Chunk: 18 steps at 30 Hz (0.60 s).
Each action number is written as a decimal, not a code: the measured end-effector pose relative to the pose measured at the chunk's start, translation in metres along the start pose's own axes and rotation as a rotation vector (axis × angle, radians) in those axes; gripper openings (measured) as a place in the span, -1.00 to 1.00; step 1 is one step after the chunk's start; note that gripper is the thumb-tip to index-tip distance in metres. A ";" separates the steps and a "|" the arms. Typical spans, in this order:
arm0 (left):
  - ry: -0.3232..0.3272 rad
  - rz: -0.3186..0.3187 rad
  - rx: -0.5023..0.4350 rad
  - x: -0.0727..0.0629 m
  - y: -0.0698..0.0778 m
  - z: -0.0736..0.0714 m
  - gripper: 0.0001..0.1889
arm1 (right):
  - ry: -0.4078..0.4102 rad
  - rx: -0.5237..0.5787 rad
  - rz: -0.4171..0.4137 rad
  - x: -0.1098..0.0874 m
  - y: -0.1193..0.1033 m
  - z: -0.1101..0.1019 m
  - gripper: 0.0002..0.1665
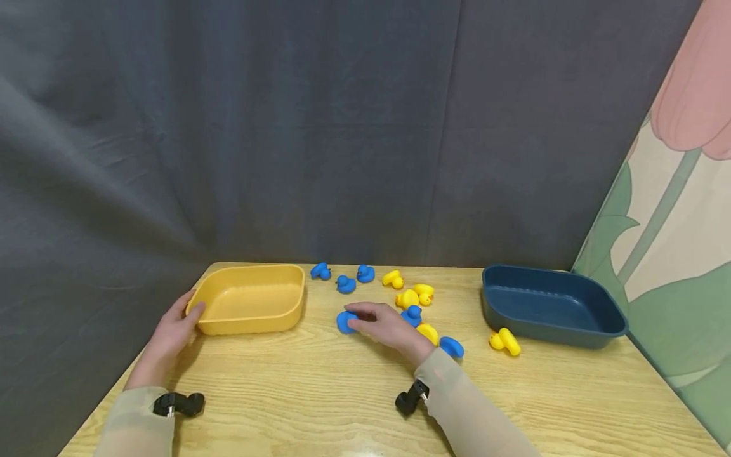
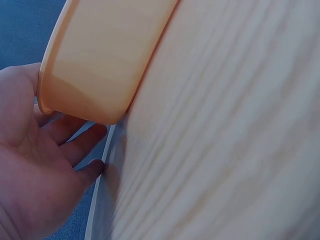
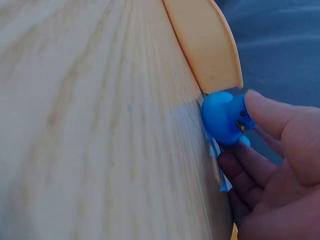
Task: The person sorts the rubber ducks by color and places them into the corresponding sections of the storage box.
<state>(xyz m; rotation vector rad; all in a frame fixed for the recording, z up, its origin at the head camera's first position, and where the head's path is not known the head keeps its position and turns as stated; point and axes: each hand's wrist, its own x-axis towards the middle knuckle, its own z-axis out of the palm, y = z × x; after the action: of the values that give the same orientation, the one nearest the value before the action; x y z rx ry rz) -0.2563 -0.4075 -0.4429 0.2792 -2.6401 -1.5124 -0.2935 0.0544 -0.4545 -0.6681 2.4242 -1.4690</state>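
Observation:
My left hand (image 1: pixel 173 329) grips the left end of a yellow tub (image 1: pixel 245 325), thumb over the rim and fingers along the outside. In the left wrist view the tub's wall (image 2: pixel 95 95) meets the palm side of that hand. My right hand (image 1: pixel 388 327) pinches a blue rubber duck (image 1: pixel 344 323) between thumb and fingers, right of the tub. Seen from the right wrist, the thumb presses on the duck's head and the duck's round body (image 3: pixel 217 117) faces the tub. Another blue duck (image 1: pixel 412 315) sits just behind the right hand.
Two more blue ducks (image 1: pixel 346 284) (image 1: pixel 365 274) and a tipped blue duck (image 1: pixel 320 271) lie at the back. Yellow ducks (image 1: pixel 407 299) (image 1: pixel 393 279) cluster right of them. A dark blue tub (image 1: pixel 559 327) stands at right, a yellow duck (image 1: pixel 507 342) before it.

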 end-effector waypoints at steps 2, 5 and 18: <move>-0.001 -0.007 -0.008 -0.001 0.002 0.000 -0.19 | -0.006 0.024 0.014 0.001 0.001 -0.001 -0.38; 0.001 -0.012 -0.014 -0.002 0.004 0.001 -0.19 | -0.027 0.050 0.027 0.001 0.004 -0.003 -0.32; -0.038 0.007 -0.024 0.000 0.007 0.007 -0.12 | -0.035 0.094 0.068 0.000 0.006 -0.004 -0.43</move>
<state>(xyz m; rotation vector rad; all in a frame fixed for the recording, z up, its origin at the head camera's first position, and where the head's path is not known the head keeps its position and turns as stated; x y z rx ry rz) -0.2583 -0.3979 -0.4407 0.2414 -2.6463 -1.5616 -0.2965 0.0603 -0.4573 -0.5809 2.3122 -1.5202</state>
